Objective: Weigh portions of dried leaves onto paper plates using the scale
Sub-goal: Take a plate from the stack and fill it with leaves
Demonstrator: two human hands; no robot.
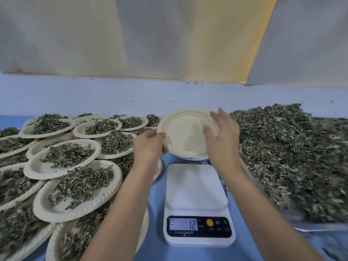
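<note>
Paper plate (184, 132), empty and tilted, held mid-frame just beyond far edge of scale (196, 185). Left hand (148, 146) pinches left rim. Right hand (223, 137) lies spread against right rim, fingers straight. Display (183, 224) reads minus 12, platform bare. Step in hand, likely: seat plate. Level it, centre it on platform, keep rim clear of filled plates (75, 155) at left and loose leaf heap (291, 151) at right. Let reading settle near zero before adding leaves.

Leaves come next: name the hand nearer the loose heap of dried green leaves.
Right. The right hand rests on the empty cream paper plate beside the heap; the left hand grips the plate's opposite rim, farther away.
</note>
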